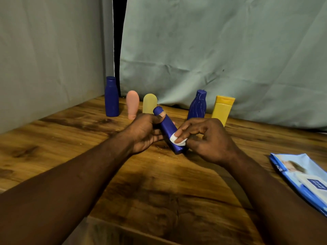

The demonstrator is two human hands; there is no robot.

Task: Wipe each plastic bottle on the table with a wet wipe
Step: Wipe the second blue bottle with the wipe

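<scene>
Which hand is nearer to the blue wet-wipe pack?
Right. The right hand sits left of the blue plastic wet-wipe pack; the left hand farther left.

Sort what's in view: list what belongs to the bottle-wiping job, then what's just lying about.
Job:
held blue bottle, gripped by the left hand
wet wipe, held against it by the right hand
tall blue bottle, pink bottle, pale yellow bottle, ribbed blue bottle and yellow bottle, standing at the back
wipes pack

Just there:
grey cloth backdrop
wooden table

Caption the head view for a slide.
Left hand holds a tilted blue bottle while the right hand presses a wet wipe against it, at a wooden table.
</scene>
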